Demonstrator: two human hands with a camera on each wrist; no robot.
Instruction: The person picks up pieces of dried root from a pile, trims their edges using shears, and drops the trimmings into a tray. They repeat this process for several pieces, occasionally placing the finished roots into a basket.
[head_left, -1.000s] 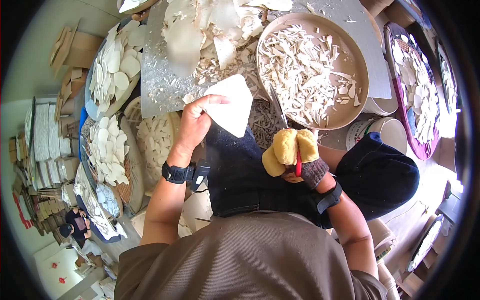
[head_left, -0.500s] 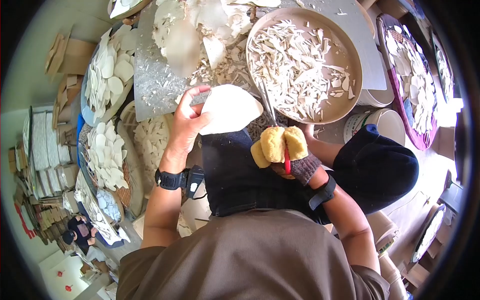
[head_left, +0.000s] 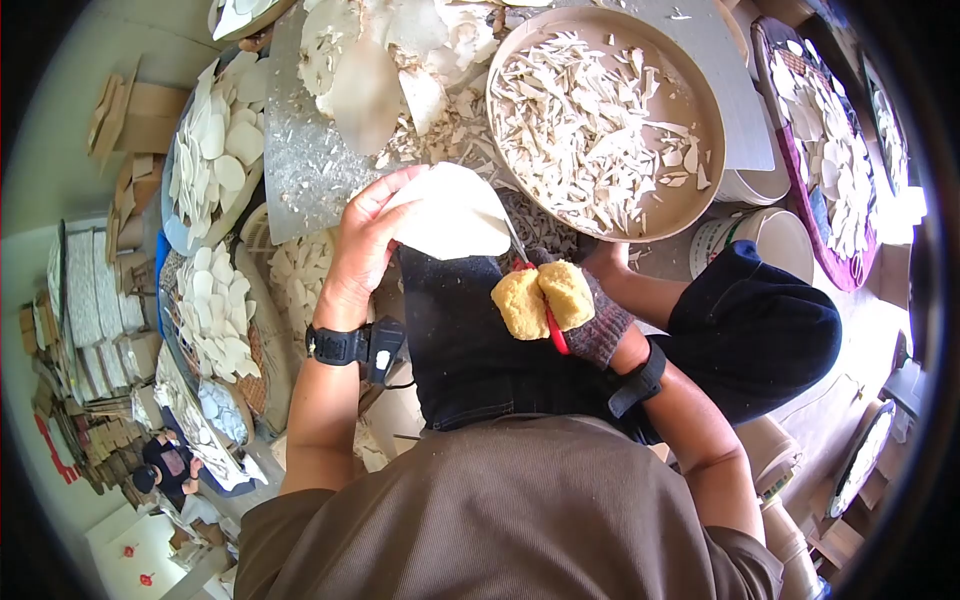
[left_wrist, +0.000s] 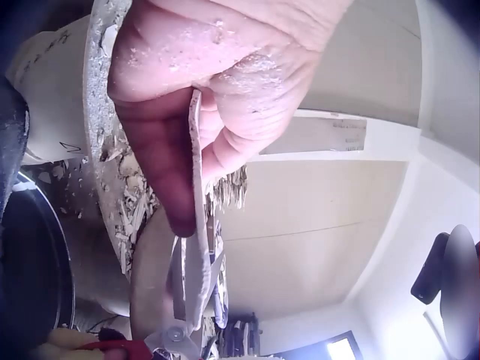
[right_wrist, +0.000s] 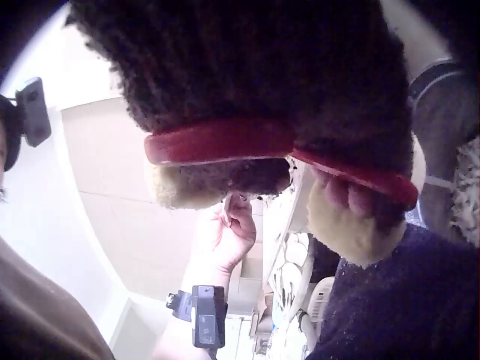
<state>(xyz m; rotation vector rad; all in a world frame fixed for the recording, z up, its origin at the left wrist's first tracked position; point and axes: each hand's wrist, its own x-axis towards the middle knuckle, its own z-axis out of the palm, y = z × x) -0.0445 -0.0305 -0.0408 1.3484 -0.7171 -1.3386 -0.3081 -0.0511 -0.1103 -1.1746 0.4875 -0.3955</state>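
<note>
A flat white slice (head_left: 455, 215), rounded on one side, is pinched at its left edge between the thumb and fingers of my left hand (head_left: 362, 240). In the left wrist view that slice (left_wrist: 196, 202) stands edge-on, thin and rough along its rim. My right hand (head_left: 600, 322), in a dark knit glove with yellow padding (head_left: 540, 300), grips red-handled scissors (head_left: 556, 334). The blades of these scissors (left_wrist: 176, 337) are spread, one on each side of the slice's lower end in the left wrist view. Part of the blades is hidden behind the slice in the head view.
A round tray (head_left: 705, 190) of narrow offcuts stands ahead on a metal-topped table (head_left: 290, 170). Beside it lie larger white pieces (head_left: 345, 70). Baskets of slices (head_left: 215, 310) line the left, and white buckets (head_left: 785, 240) stand at right. Another person (head_left: 170, 465) is far left.
My left hand has turned the slice from pointing down to lying sideways, with its curved edge toward the right. The scissors have come left and up to the slice's right edge.
</note>
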